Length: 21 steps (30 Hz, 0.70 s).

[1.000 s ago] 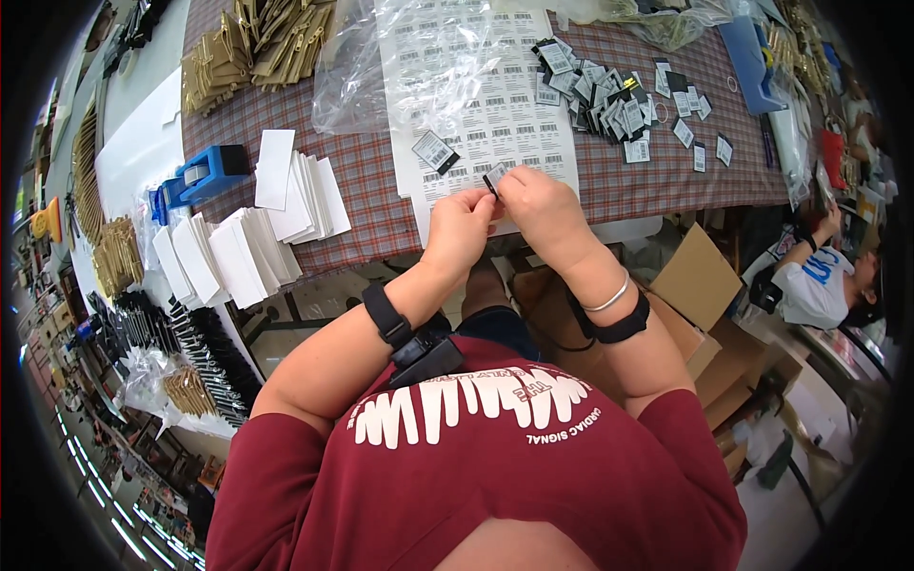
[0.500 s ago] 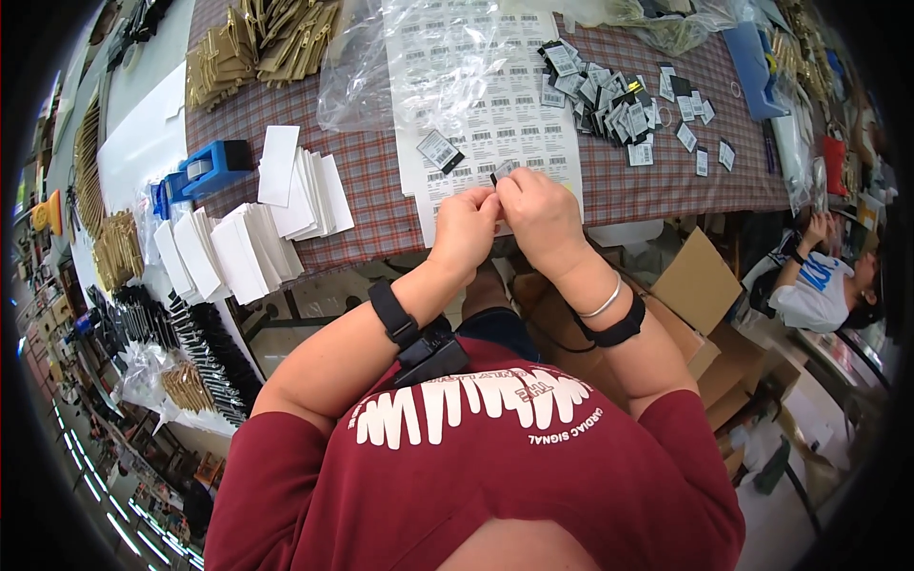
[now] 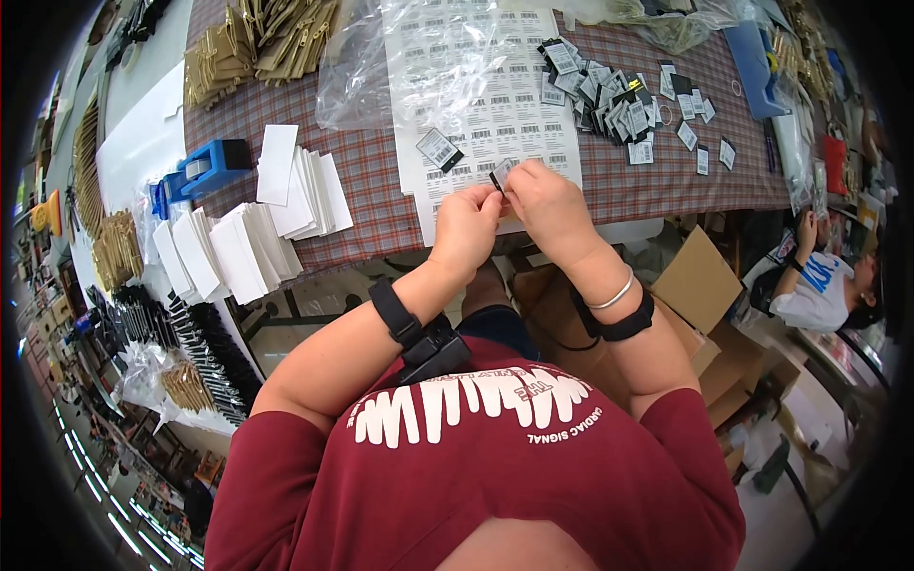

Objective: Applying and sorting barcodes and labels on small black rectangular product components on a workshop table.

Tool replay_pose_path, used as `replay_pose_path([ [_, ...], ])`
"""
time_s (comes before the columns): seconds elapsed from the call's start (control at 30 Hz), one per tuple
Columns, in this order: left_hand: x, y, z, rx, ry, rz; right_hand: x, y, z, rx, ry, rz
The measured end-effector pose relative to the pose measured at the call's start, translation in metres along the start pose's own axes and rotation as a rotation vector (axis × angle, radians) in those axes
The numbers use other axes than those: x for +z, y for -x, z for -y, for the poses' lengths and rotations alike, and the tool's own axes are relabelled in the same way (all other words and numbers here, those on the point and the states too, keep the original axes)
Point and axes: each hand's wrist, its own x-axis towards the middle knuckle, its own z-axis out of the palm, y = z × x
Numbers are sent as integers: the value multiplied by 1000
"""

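Over the near end of a white sheet of barcode stickers (image 3: pixel 538 128), my two hands work close together. My left hand (image 3: pixel 466 228) is closed, its thumb and fingertips pinching the lower end of a small black tag (image 3: pixel 498 178) with a pale label on it. My right hand (image 3: pixel 549 211) is closed too, fingertips at the tag's upper right side, partly hiding it. Another black tag with a white barcode label (image 3: pixel 438 149) lies on the sheet, just beyond my left hand. To the right is a heap of similar labelled tags (image 3: pixel 609 105).
White card stacks (image 3: pixel 252 247) and a blue tape dispenser (image 3: pixel 214 169) stand at the left. Clear plastic (image 3: pixel 357 86) overlaps the sheet beside brown tags (image 3: pixel 224 67). A blue tray (image 3: pixel 752 71) sits far right. Cardboard boxes (image 3: pixel 700 281) are below the table edge; another person (image 3: pixel 819 285) is at right.
My right hand has shifted slightly right, and its fingertips are a little farther from my left hand's. More of the small tag shows between them.
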Motion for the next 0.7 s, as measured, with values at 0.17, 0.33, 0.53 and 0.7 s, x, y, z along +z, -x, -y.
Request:
replay_pose_path([
  [0.17, 1, -1, 7, 65, -93, -22, -2, -3, 7, -31, 110, 43],
  [0.33, 2, -3, 10, 62, -63, -35, -2, 0, 0, -45, 57, -19],
  [0.53, 4, 0, 4, 32, -52, -20, -3, -1, 9, -50, 100, 37],
  [0.7, 8, 3, 1, 28, 144, 8, 1, 2, 15, -20, 184, -62],
])
